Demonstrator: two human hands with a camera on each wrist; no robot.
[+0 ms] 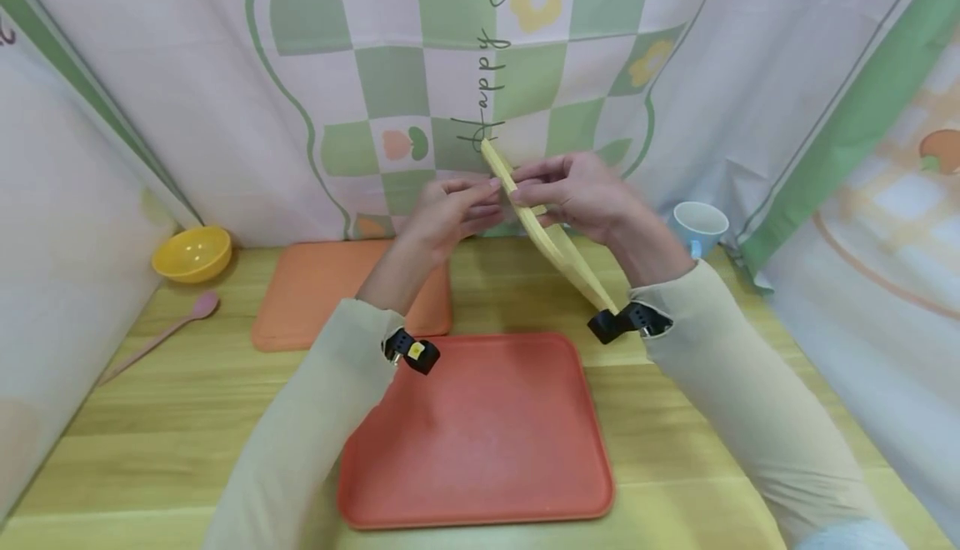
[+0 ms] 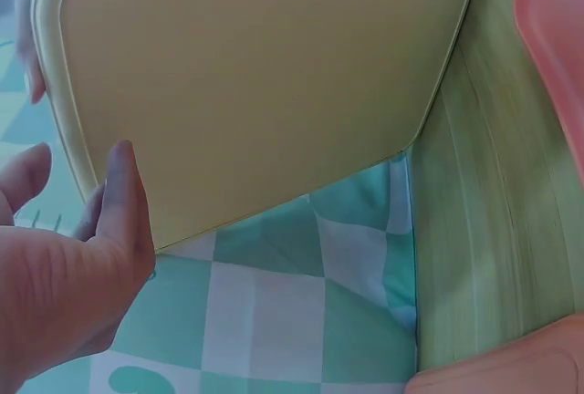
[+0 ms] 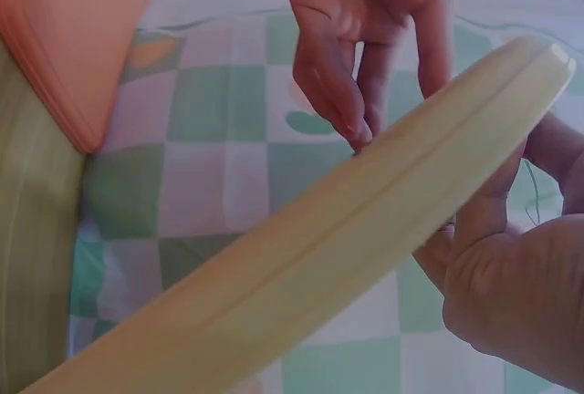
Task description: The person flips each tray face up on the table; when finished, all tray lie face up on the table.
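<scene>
A pale yellow tray (image 1: 558, 254) is raised above the back of the table, tilted on edge so that the head view catches mostly its rim. My right hand (image 1: 581, 196) grips its upper part from the right. On the other side, my left hand (image 1: 457, 208) touches the rim with extended fingers, its thumb apart from them in the left wrist view. The tray's broad flat face (image 2: 274, 93) fills much of that view. In the right wrist view the rim hides part of the right hand's fingers.
A red tray (image 1: 480, 433) lies at the front of the wooden table, an orange tray (image 1: 330, 292) behind it to the left. Far left are a yellow bowl (image 1: 193, 254) and a pink spoon (image 1: 204, 306). A light blue cup (image 1: 699, 225) stands back right. Patterned curtains enclose the table.
</scene>
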